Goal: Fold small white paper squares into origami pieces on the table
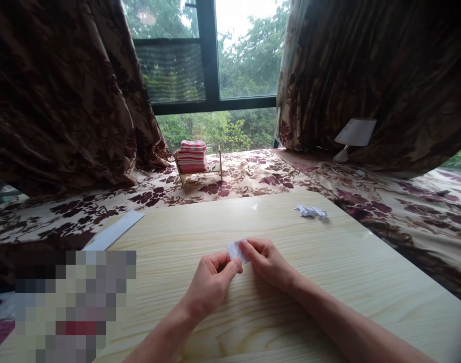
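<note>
Between my two hands, a small folded piece of white paper (236, 250) is held over the middle of the pale wood-grain table (185, 317). My left hand (215, 280) pinches its lower edge between thumb and fingers. On the right side, my right hand (266, 259) grips the paper with the thumb on top and the fingers behind. Parts of the paper are hidden under my thumbs. Several folded white paper pieces (311, 211) lie together near the table's far right corner.
A white paper strip (119, 231) lies at the table's left edge, beside a pixelated area. Beyond the table, a small rack (221, 169) holds stacked pink-and-white cloths (192, 156) on the floral cover (245, 174). A white lamp (354, 132) stands at right, before dark curtains.
</note>
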A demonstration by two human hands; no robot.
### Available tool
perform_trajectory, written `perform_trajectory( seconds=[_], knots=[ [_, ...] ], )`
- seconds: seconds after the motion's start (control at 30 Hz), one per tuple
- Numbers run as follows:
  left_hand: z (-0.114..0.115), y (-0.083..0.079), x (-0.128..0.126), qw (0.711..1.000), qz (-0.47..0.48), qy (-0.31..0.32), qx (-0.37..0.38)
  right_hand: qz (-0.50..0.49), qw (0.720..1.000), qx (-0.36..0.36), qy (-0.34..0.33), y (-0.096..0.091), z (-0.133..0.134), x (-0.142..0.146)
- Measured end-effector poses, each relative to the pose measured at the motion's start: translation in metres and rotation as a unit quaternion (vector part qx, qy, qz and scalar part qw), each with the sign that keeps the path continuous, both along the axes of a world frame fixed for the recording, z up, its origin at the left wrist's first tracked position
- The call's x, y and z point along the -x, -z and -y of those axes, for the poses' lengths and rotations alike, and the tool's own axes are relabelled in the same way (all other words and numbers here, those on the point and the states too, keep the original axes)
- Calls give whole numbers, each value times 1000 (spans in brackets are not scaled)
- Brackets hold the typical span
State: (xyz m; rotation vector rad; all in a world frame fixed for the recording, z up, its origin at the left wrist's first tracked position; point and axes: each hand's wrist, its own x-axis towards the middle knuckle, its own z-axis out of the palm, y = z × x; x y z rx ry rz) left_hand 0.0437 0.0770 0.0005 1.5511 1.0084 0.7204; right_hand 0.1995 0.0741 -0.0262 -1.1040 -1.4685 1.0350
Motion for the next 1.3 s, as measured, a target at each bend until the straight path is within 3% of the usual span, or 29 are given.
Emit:
perform_trajectory(
  seconds=[0.27, 0.4, 0.7, 0.87, 1.0, 1.3],
  knots=[
    [0, 1, -5, 999, 18, -50, 6, -5, 999, -2, -39, -3, 0, -1],
    [1, -3, -5, 998, 49, -33, 10, -3, 999, 3, -52, -5, 2, -2],
    [-1, 3, -5, 997, 53, -36, 34, 0, 1000, 13, 10, 6, -2, -3],
    [-1, -1, -9, 997, 74, -22, 18, 9, 1000, 12, 19, 7, 0, -1],
    [1, 1, -8, 999, 34, -32, -4, 18, 1000, 3, 18, 7, 0, 0],
    [0, 3, -2, 998, 57, -22, 12, 29, 998, -14, 57, 4, 2, 5]
  ],
)
